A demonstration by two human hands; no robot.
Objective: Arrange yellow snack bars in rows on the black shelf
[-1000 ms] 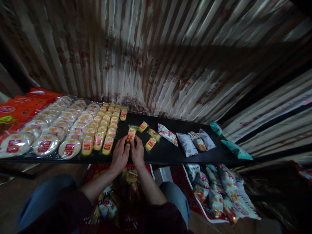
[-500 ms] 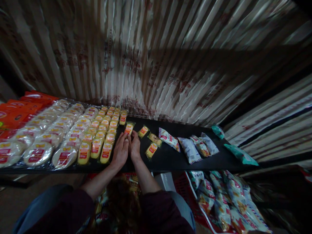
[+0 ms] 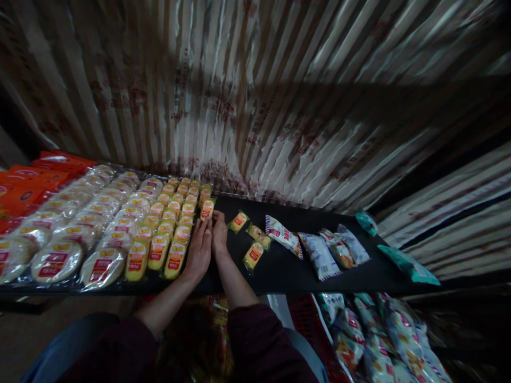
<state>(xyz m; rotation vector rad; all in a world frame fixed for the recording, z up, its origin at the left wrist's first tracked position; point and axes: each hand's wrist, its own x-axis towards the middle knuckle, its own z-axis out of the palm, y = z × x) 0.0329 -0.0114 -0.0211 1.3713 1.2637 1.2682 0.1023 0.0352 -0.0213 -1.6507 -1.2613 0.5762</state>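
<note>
1. in the head view, the left hand (image 3: 199, 247) and the right hand (image 3: 219, 233) come together on one small wrapped cake (image 3: 207, 209), gripping it at its near end with nearly straight fingers.
2. that cake is toward the back of the black shelf (image 3: 279, 276), label up, just right of the rows of small cakes (image 3: 165, 227). it partly hides another cake behind it; whether the two touch i cannot tell.
3. it should be light and soft, easily dented by a hard squeeze. the film looks slick and shiny, so it may slide on the fingers or on its neighbours.
4. the best hold is probably by both long sides, near the middle, with flat fingertips and little pressure; pulling on the film ends could crumple or tear them.
5. farther left are round cakes (image 3: 91, 223), then orange packs (image 3: 35, 183).
6. right of the hands lie three loose cakes (image 3: 253, 255), well apart from the held one, then white bags (image 3: 320, 255) and green bags (image 3: 409, 264).
7. below, a red basket (image 3: 305, 319) holds more bags.
</note>
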